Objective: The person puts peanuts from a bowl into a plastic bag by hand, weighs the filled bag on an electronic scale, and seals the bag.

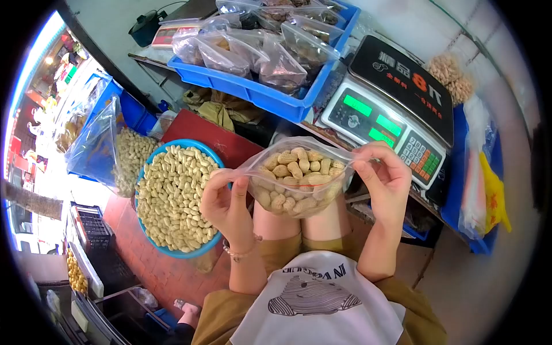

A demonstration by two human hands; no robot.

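Observation:
A clear zip bag (270, 198) partly filled with peanuts in their shells (296, 167) hangs in front of me, above my knees. Its mouth is spread apart and faces up. My left hand (226, 198) pinches the bag's left top corner between thumb and fingers. At the right top corner, my right hand (382, 178) pinches the bag in the same way. To the left of my left hand stands a round blue basin (195, 144) heaped with unshelled peanuts (178, 198).
A blue tray (247, 95) of filled zip bags stands on the table ahead. Right of it is a digital scale (368, 118) with green displays. A large bag of peanuts (131, 155) leans beyond the basin. Black crates (92, 227) stand at left; a yellow bag (493, 192) hangs at right.

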